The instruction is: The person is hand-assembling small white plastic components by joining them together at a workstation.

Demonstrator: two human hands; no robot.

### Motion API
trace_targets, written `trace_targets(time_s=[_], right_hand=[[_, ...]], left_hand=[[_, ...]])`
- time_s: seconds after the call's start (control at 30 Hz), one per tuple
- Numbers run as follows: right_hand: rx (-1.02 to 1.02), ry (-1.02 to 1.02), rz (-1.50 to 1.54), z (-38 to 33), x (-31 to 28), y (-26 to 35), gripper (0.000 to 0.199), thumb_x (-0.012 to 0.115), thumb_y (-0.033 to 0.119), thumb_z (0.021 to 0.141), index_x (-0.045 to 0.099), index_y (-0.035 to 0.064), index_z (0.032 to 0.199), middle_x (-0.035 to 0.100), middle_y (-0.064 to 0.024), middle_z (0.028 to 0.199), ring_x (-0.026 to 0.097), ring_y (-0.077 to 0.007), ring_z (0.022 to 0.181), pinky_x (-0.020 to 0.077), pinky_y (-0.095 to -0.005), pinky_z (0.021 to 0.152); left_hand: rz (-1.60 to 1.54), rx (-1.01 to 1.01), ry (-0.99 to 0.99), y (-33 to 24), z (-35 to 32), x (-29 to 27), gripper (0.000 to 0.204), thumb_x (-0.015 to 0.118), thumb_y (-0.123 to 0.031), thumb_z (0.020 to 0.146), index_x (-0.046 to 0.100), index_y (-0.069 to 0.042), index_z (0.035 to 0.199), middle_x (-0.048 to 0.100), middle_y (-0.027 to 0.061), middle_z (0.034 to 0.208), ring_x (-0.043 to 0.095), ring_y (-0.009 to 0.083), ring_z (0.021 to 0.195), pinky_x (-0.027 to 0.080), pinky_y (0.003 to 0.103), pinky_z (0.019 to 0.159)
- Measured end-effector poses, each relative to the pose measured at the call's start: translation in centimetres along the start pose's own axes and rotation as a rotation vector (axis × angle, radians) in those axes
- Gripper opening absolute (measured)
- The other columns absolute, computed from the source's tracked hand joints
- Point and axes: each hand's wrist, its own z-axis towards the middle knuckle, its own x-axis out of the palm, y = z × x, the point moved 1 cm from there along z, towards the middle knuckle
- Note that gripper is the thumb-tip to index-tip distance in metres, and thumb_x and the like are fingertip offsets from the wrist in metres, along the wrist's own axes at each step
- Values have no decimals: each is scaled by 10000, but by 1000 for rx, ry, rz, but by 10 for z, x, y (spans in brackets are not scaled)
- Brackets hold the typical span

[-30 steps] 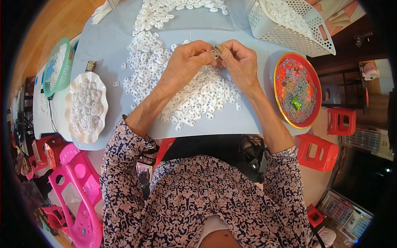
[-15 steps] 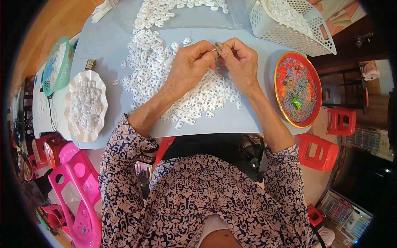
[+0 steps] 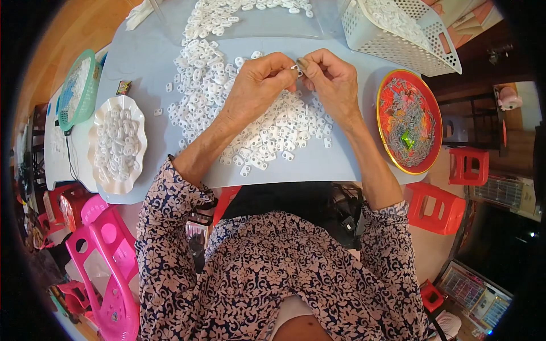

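Observation:
My left hand (image 3: 259, 85) and my right hand (image 3: 330, 82) meet above the grey table (image 3: 142, 57), fingertips pinched together on one small white plastic piece (image 3: 296, 68). Below and around the hands lies a wide heap of small white plastic pieces (image 3: 210, 74), spread from the table's far edge to its near edge. Whether the hands hold a second part between them is too small to tell.
A white scalloped dish (image 3: 116, 143) of the same pieces sits at the left, a green basket (image 3: 77, 91) beyond it. A red round plate (image 3: 409, 122) of small parts lies at the right. A white perforated basket (image 3: 398, 34) stands far right. Red stools (image 3: 438, 207) and pink chair (image 3: 102, 267) stand beside the table.
Both hands stay pinched together over the heap, shifting only slightly; the fingers rework the small piece between them.

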Motion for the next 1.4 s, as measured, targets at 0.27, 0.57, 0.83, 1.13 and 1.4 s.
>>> trace_targets(time_s=[0.27,0.57,0.83,1.13,1.4], right_hand=[[-3,-105,-1,-1,8,6,227,599,177,901,578,12,746,549,30,612,441,-23,546,360,-188,492],[1,-6,89,-1,4,6,164,587,144,901,616,-16,887,602,-12,691,483,-46,578,398,-185,533],[-22,-72,36,-3,7,2,149,605,132,886,619,-14,857,596,2,679,491,-41,584,401,-182,526],[-39,-88,114,2,10,-6,129,625,116,868,629,-13,859,600,-2,702,497,-41,591,412,-182,537],[73,-153,185,5,-5,-3,104,625,82,836,631,-18,867,633,-34,745,544,-61,632,464,-203,591]], left_hand=[[-109,46,-102,-3,-3,7,122,544,-93,859,615,6,853,619,28,684,570,70,685,427,204,634],[-125,-1,-52,1,-2,2,143,531,-97,898,621,9,928,621,38,739,569,88,725,448,230,730],[-100,53,-106,-1,-2,5,145,540,-103,865,617,20,869,626,42,698,565,85,694,437,216,664],[-129,61,-59,2,6,-4,154,545,-116,875,630,11,856,624,32,700,548,73,678,435,214,634],[439,288,-182,-16,18,-42,106,550,-92,857,601,2,859,608,69,695,523,131,635,430,274,612]])
